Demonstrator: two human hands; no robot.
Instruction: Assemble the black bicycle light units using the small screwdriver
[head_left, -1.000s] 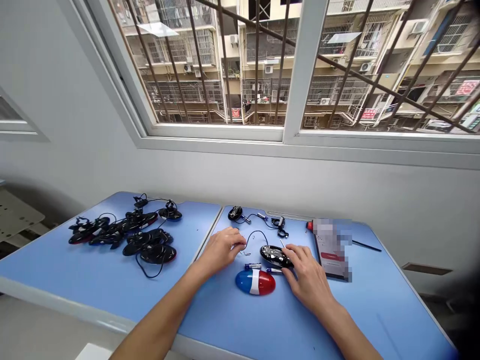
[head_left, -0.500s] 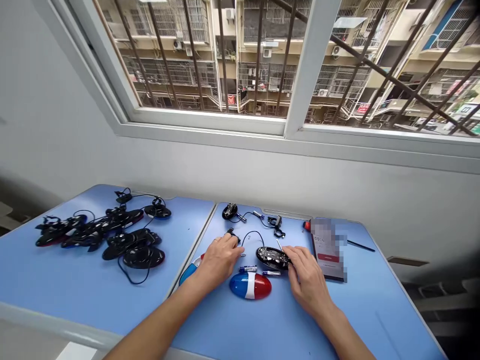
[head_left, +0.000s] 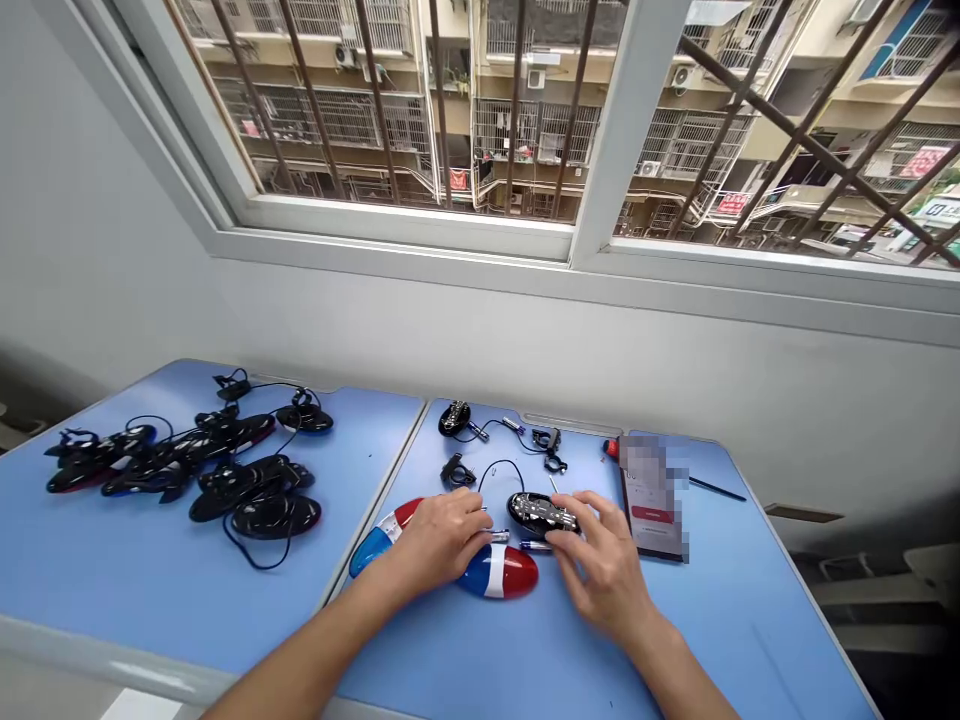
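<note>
My left hand (head_left: 444, 535) is over the blue table between two red, white and blue covers; its fingers are curled together near a battery (head_left: 499, 536), and what they pinch is too small to make out. My right hand (head_left: 600, 560) has its thumb and fingers on the right end of an open black oval housing (head_left: 536, 511). Beneath that housing lies another battery (head_left: 531, 546), partly by my right fingertips. The nearer cover (head_left: 510, 573) sits below the batteries, the other cover (head_left: 375, 540) partly behind my left wrist. A cable runs from the housing to a black clamp (head_left: 457, 471).
Several black oval devices with cables (head_left: 247, 450) lie on the left table. At the back are another open housing (head_left: 454, 418), two batteries and a clamp (head_left: 551, 447). A phone (head_left: 651, 500), a red-ended tool (head_left: 611, 448) and a black strip (head_left: 716, 488) are at the right.
My left hand has moved from the clamp down towards the batteries, uncovering the clamp. My right hand has shifted slightly left on the housing. The view has tilted a little.
</note>
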